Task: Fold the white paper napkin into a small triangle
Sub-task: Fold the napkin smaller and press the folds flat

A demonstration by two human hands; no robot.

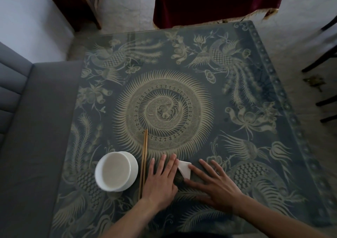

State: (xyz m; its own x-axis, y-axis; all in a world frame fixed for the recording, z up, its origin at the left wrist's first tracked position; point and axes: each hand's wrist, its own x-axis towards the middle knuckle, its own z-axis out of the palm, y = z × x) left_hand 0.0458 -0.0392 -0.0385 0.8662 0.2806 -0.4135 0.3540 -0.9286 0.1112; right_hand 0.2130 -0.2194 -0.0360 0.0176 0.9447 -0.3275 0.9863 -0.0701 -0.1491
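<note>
Napkin (184,170): folded small, pressed flat on the table (237,128).
Left hand (160,179): laid flat, fingers spread.
Right hand (217,185): likewise flat, spread.

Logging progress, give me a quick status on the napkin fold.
Both hands flat, left hand, right hand. Napkin pressed between them, small triangle showing. Chopsticks beside left hand, clear.

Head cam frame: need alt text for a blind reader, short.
Two bare hands press flat on a small white paper napkin folded into a triangle, left hand and right hand on either side of it. Left of the hands, a pair of chopsticks and a white bowl rest on a dark patterned table.
</note>
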